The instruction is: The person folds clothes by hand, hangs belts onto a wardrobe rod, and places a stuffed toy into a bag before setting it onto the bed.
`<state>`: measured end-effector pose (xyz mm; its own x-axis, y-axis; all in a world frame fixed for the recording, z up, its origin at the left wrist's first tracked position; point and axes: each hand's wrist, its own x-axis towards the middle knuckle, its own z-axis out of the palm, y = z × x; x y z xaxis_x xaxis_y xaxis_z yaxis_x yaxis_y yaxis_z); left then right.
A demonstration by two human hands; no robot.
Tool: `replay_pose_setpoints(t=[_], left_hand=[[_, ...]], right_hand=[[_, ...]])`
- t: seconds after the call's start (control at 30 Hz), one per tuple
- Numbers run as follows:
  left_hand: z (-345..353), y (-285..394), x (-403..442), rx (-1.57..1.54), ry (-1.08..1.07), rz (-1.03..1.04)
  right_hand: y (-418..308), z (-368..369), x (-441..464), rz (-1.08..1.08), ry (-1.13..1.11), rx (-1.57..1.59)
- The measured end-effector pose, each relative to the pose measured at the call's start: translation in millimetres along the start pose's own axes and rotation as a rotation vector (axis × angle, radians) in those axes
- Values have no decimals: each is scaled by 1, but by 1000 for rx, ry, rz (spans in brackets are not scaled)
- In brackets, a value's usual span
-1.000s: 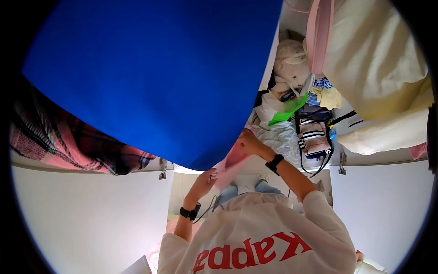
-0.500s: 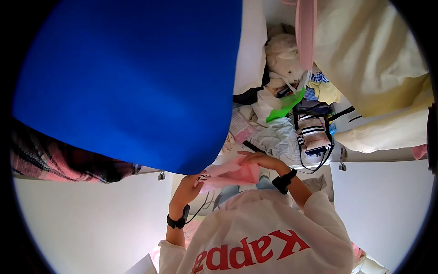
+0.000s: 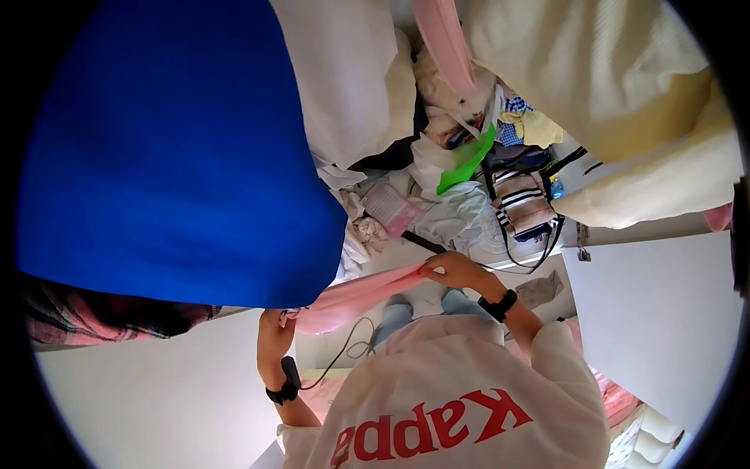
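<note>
A thin pink cloth (image 3: 367, 297) is stretched between my hands in front of my body. My right hand (image 3: 457, 271) pinches its right end between thumb and fingers. At the cloth's left end, where a dark print shows, my left hand (image 3: 275, 334) is closed on it. The lower edge of a hanging blue garment (image 3: 172, 172) covers part of the left fingers. Each wrist wears a black band, and a dark cord runs from the left one.
White (image 3: 344, 70) and cream (image 3: 594, 86) garments hang overhead, with plaid fabric (image 3: 109, 316) at left. Beyond my hands lie a striped bag (image 3: 522, 199), a white-and-green plastic bag (image 3: 469, 160), crumpled white cloth (image 3: 461, 219) and a plush toy (image 3: 445, 82). White doors (image 3: 656, 313) flank me.
My hands have moved apart, the left leftward and down, the right slightly rightward, pulling the pink cloth straighter. The view has shifted, with the blue garment now further left.
</note>
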<state>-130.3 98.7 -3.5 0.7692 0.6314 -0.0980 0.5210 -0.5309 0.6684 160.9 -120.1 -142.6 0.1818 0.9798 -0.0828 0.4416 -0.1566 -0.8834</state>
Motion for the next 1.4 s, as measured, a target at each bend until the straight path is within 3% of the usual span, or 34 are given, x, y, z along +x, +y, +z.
replay_pose_setpoints(t=[0.17, 0.27, 0.4, 0.47, 0.5, 0.53, 0.57, 0.6, 0.7, 0.83, 1.0, 1.1, 1.17, 1.3, 1.4], left_hand=[[-7, -9, -5, -80, 61, -16], [-5, -34, -6, -222, 31, -80], [9, -58, -10, -547, -21, -174], [31, -76, 3, -475, -53, -273], [49, -91, 13, -438, -67, -325], [83, -120, 32, -568, -32, -238], [122, -150, 57, -628, -33, -204], [160, -178, 81, -687, -35, -169], [237, -180, 121, -774, -114, -290], [243, -166, 132, -890, -57, -390], [228, -188, 111, -830, -104, -493], [236, -194, 100, -816, -87, -464], [218, -145, 89, -955, -117, -590], [219, -151, 75, -1170, -306, -620], [228, -168, 67, -1044, -379, -655]], right_hand=[[-15, -6, 4, -386, 109, -245], [-15, -7, 8, -430, 151, -265], [-32, -28, 2, -5, 44, 297], [-32, -47, 8, 160, 35, 454], [-16, -52, 16, 205, 101, 344], [12, -57, 29, 249, 165, 233], [48, -63, 45, 181, 245, 316], [67, -66, 59, 167, 494, 279], [105, -60, 81, 331, 999, -39], [109, -7, 68, 416, 591, 26], [54, 65, 18, -116, 247, -684], [26, 86, 5, -263, 101, -806], [27, 98, 5, -245, 123, -836], [49, 112, 26, -269, 203, -960], [62, 128, 41, -201, 170, -1008]])
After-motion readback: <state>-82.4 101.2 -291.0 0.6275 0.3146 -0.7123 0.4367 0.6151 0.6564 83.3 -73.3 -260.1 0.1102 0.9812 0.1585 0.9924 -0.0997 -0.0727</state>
